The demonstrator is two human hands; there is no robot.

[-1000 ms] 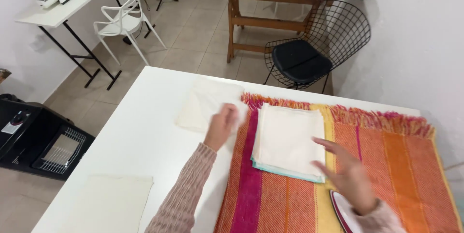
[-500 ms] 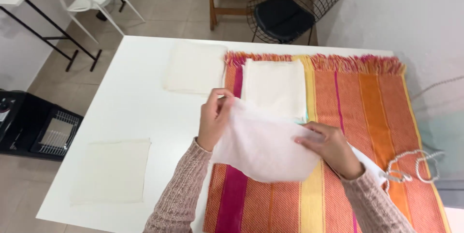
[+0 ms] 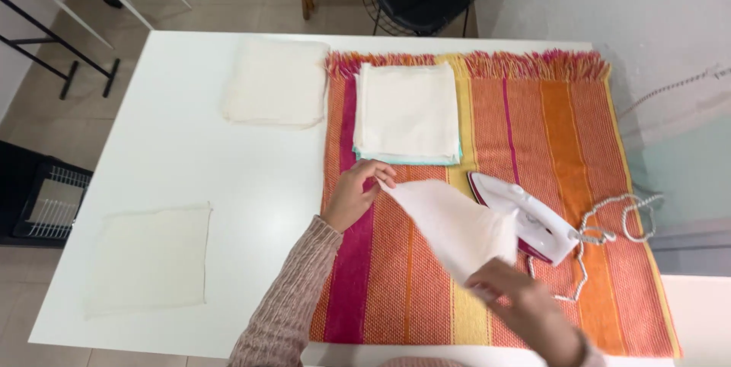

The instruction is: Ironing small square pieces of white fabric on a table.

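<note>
Both hands hold one thin white cloth (image 3: 457,226) above the striped blanket (image 3: 533,131) on the counter (image 3: 198,154) — left hand (image 3: 354,196) pinching a corner, right hand (image 3: 525,306) in a closed grip on the opposite edge. It looks mid-spread; next it needs laying flat beside the iron (image 3: 525,218).

Home sewing room: iron (image 3: 525,218), folded cloths (image 3: 408,112), striped blanket (image 3: 533,131) on white table (image 3: 190,154).
</note>
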